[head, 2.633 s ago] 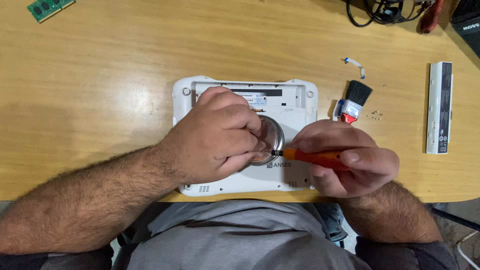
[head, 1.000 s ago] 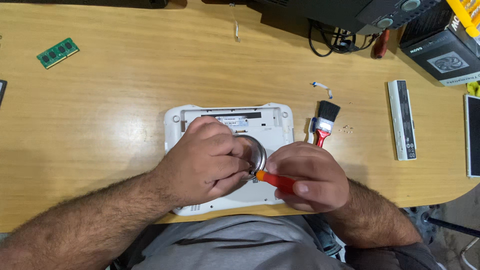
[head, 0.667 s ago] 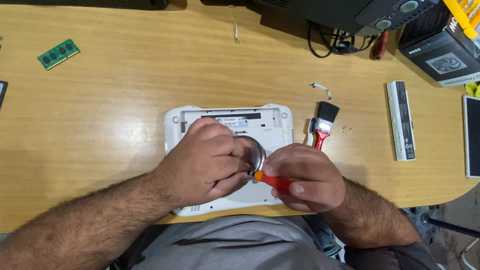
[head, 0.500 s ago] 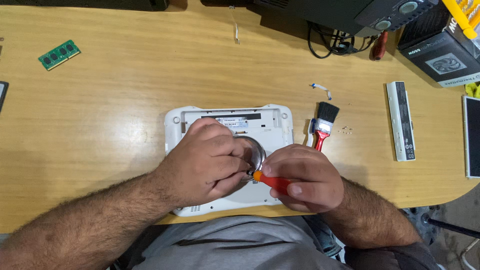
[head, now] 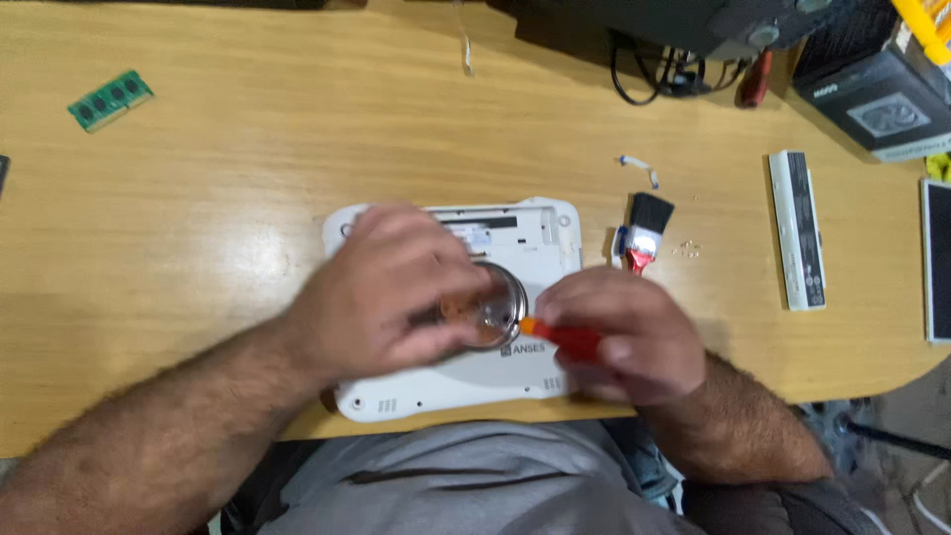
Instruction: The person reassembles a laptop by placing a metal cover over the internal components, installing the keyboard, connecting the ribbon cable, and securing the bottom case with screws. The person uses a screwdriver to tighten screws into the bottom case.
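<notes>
A: Left hand point(head: 381, 292)?
B: Curled over the middle of the white laptop base point(head: 456, 381), which lies bottom-up at the near edge of the table point(head: 248, 198). Fingers clenched around the rim of a round glass lens point(head: 487, 307), looks like a magnifier, held just above the shell.

A: Right hand point(head: 624, 332)?
B: Grip closed on an orange-handled screwdriver point(head: 560, 339). Handle lies nearly flat and points left, its front end touching or just under the lens edge. Tip hidden, frame is motion-blurred.

A: Is the tip in a screw?
B: Can't tell. Left fingers and glass cover it.

A: How to do this step well?
B: My read: keep the lens steady and level over the spot, left wrist braced on the shell. Seat the tip squarely before turning and press down along the shaft so it doesn't slip out and strip the head or scratch the plastic.

A: Surroundings?
B: Small brush point(head: 644, 233) with black bristles just right of the base, some tiny screws point(head: 686, 250) beside it. Long white battery pack point(head: 798, 230) farther right. Green memory module point(head: 111, 99) far left, well apart. Black cables point(head: 654, 84) at the back.
</notes>
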